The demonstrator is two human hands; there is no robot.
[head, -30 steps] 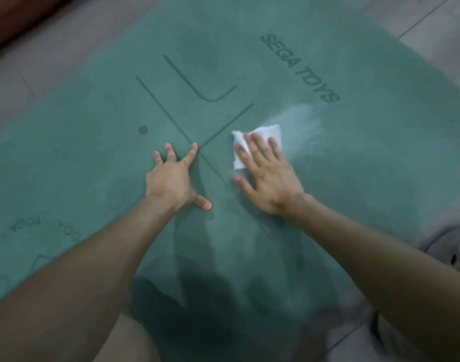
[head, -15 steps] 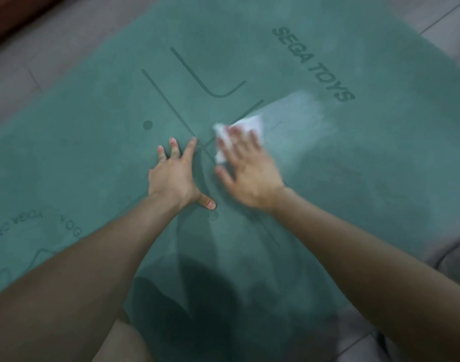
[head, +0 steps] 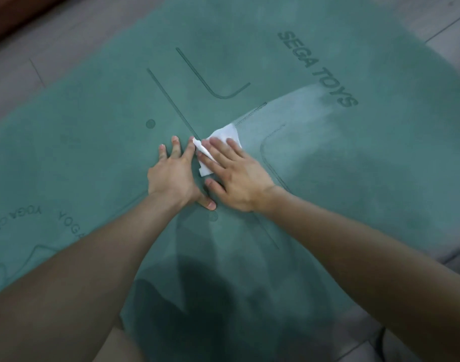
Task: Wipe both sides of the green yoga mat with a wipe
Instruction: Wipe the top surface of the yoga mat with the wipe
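Note:
The green yoga mat point(head: 328, 178) lies flat on the floor and fills most of the view, printed side up with lines and the words SEGA TOYS. My right hand point(head: 234, 176) presses a white wipe point(head: 225, 134) flat against the mat near its middle, fingers straight. My left hand point(head: 175, 173) rests flat on the mat just left of it, fingers spread, its index finger touching the wipe's edge. A pale damp streak runs from the wipe up to the right toward the lettering.
Grey wood-look floor point(head: 41, 56) shows beyond the mat's far left edge and at the top right corner. A dark reddish piece of furniture point(head: 4, 19) sits at the top left. My knee point(head: 114, 346) and shadow lie on the mat's near part.
My right hand has slid the wipe leftward across the mat until it meets my left hand. The damp streak behind it has grown longer. My left hand has stayed put.

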